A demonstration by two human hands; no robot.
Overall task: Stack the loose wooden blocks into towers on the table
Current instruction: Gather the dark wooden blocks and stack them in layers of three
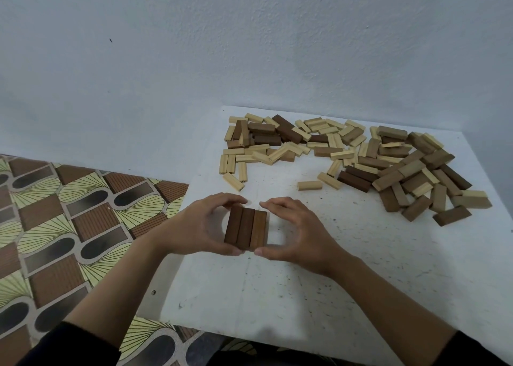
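l hand (200,224) + r hand (295,234) pinch 3 dark blocks (245,230), side by side | loose pile (361,155) behind

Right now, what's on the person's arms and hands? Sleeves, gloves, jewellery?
The left hand and the right hand are bare: no gloves, rings or watch visible. Each arm wears a black sleeve, the left sleeve and the right sleeve, ending near the elbow, so the forearms are uncovered. No markings show on the fabric.

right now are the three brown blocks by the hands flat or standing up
Lying flat: three brown blocks sit side by side, long faces up, on the table.
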